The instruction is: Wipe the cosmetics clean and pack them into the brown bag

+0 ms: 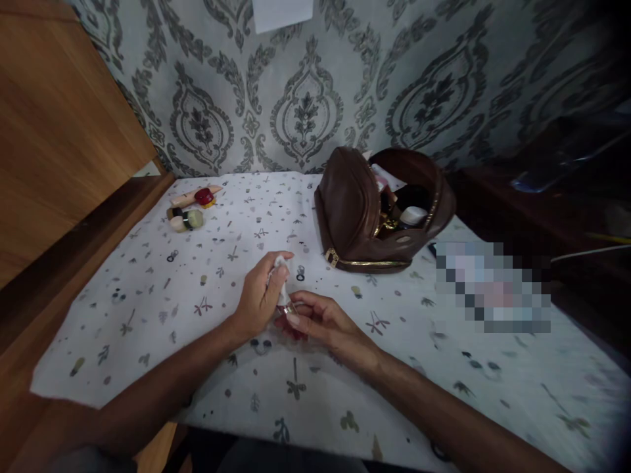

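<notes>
My left hand [257, 297] is closed around a crumpled white tissue [280, 268], with its thumb and fingers pinching the cloth-like wad. My right hand [328, 323] grips a small bottle [294, 327] that looks red and see-through, with a shiny metallic neck. The tissue meets the bottle's upper end between both hands. Fingers cover part of the bottle, so its exact kind is unclear. Both hands are over the near middle of the patterned white cloth [207, 368].
A brown leather bag [350, 203] stands unzipped at the back, with several small items inside. Far left lie a beige tube [186, 198], a dark red round item [204, 196] and small cosmetic containers [192, 219]. A pixelated object [493, 286] lies right; wooden furniture [64, 131] borders the left.
</notes>
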A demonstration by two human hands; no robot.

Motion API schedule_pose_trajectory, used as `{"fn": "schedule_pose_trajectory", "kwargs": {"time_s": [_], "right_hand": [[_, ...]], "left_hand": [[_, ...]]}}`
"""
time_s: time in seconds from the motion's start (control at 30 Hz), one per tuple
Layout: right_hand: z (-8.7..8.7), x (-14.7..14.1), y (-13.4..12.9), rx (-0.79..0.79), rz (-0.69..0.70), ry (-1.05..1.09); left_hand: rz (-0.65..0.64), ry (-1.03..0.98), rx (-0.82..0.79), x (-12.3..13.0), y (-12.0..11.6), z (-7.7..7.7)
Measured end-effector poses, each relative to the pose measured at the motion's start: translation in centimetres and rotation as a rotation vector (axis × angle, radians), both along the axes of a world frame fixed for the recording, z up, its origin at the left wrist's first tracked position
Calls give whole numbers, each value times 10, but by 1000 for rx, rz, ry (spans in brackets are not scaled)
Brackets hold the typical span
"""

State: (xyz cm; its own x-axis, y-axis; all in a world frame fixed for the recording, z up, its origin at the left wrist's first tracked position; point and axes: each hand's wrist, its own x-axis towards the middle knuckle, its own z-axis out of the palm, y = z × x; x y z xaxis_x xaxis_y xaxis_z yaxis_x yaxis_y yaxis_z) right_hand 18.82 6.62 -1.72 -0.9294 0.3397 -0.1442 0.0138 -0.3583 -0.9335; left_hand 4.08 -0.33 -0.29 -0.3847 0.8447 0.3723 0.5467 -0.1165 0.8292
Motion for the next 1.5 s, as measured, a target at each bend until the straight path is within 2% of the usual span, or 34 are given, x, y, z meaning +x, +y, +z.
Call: {"fn": "schedule_pose_trajectory", "kwargs": {"time_s": [0.07, 0.17, 0.33, 0.47, 0.6, 0.73, 0.97, 1.07, 1.17, 1.3, 1.43, 1.5], "right_hand": [[-1, -1, -1, -78, -13, 42], [-3, -3, 1, -189, -115, 103], [-6, -7, 8, -295, -289, 140], [-5, -7, 14, -289, -385, 140], [-2, -6, 21, -349, -454, 135], [-2, -6, 24, -363, -453, 140], [-10, -3, 24, -221, -391, 132], [-10, -1, 22, -135, -319, 125], [-9, 0, 19, -97, -199, 118], [-9, 1, 15, -163, -95, 96], [-10, 0, 14, -247, -83, 105], [-10, -1, 16, -280, -125, 118]], "left_hand": [[-61, 160, 38, 3, -1, -2], [-134, 330, 69, 6, -1, -6], [-227, 429, 55, 7, 0, -15], [-266, 479, 43, 8, -1, -15], [-300, 560, 85, 10, -3, -15], [-216, 555, 100, 11, -4, -17], [-241, 452, 144, 9, -7, -11], [-195, 390, 174, 6, -6, -6], [-94, 361, 181, 1, -2, -4], [16, 299, 185, -7, 2, -2], [-28, 261, 175, -8, 3, -1], [-69, 272, 176, -7, 2, -1]]}}
